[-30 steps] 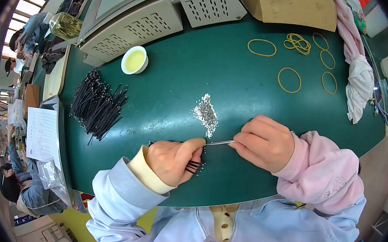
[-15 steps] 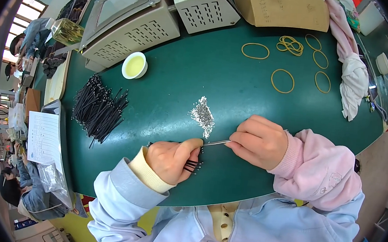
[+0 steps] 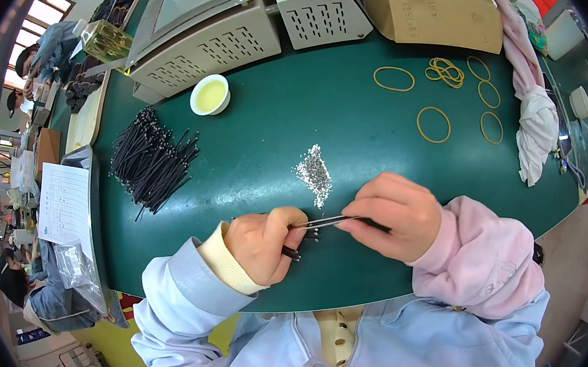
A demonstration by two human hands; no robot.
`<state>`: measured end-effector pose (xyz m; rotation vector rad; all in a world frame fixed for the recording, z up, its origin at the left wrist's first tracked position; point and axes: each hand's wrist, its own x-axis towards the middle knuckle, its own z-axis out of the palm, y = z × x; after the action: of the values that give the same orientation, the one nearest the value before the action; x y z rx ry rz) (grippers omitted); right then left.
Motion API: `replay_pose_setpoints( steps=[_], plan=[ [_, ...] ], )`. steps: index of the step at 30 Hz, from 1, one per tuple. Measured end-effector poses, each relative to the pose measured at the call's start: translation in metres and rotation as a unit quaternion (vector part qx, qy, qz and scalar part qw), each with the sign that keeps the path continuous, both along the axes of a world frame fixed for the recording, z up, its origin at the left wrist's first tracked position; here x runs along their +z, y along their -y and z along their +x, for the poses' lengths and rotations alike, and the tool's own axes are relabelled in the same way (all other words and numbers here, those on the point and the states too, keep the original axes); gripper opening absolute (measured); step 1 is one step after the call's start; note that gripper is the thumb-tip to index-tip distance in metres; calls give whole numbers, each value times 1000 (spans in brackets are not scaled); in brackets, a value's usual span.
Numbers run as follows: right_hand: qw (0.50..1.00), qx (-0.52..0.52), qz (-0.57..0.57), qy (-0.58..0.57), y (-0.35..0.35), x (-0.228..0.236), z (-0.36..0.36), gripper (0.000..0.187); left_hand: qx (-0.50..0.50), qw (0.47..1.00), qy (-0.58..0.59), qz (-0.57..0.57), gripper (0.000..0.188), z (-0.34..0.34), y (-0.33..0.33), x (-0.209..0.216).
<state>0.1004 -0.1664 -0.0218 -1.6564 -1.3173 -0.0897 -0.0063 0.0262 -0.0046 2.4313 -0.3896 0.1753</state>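
My left hand point(image 3: 260, 245) is closed around a few thin black wire-like pieces point(image 3: 292, 253), whose ends stick out past the fingers on the right. Steel tweezers point(image 3: 324, 222) are pinched in my right hand point(image 3: 400, 216), and their tips reach the left thumb and forefinger. Whether the tips grip anything there is too small to tell. Just beyond both hands lies a small heap of tiny silvery-white bits point(image 3: 315, 174). To the left is a large pile of similar thin black pieces point(image 3: 151, 164) with small pale ends.
A white cup of yellowish liquid point(image 3: 210, 95) stands beyond the black pile. Vented metal boxes point(image 3: 207, 51) and a cardboard box point(image 3: 434, 16) line the far side. Several rubber bands point(image 3: 433, 124) and a white cloth point(image 3: 536, 132) lie right. Papers point(image 3: 63, 204) lie left; people sit beyond.
The tweezers have turned a little, so both prongs now show, and their tips have moved in at the left fingertips. The black pieces in my left hand have shifted, fanning out less.
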Motion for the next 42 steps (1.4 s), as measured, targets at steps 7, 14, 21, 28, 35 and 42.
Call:
replay_pose_setpoints(
  steps=[7, 14, 21, 28, 35, 42],
  plan=[
    [999, 33, 2, 38, 1, 5, -9, 14, -10, 999, -38, 9, 19, 2, -1, 2],
    [1000, 5, -16, 26, 2, 0, 0, 21, -10, 999, -46, -10, 23, 0, -2, 3],
    [996, 45, 16, 72, 0, 6, -1, 21, 1, 996, -82, -32, 21, 0, -5, 3],
    [1000, -7, -7, 21, -4, 2, -7, 18, -8, 997, -70, -9, 15, -2, -3, 5],
    [998, -16, -48, -31, 1, 2, -4, 16, 15, 997, -70, 9, 14, -2, 1, 5],
    [995, -10, -75, 71, 15, 3, 13, 13, -24, 999, 10, 25, 14, 5, -6, 4]
  ],
)
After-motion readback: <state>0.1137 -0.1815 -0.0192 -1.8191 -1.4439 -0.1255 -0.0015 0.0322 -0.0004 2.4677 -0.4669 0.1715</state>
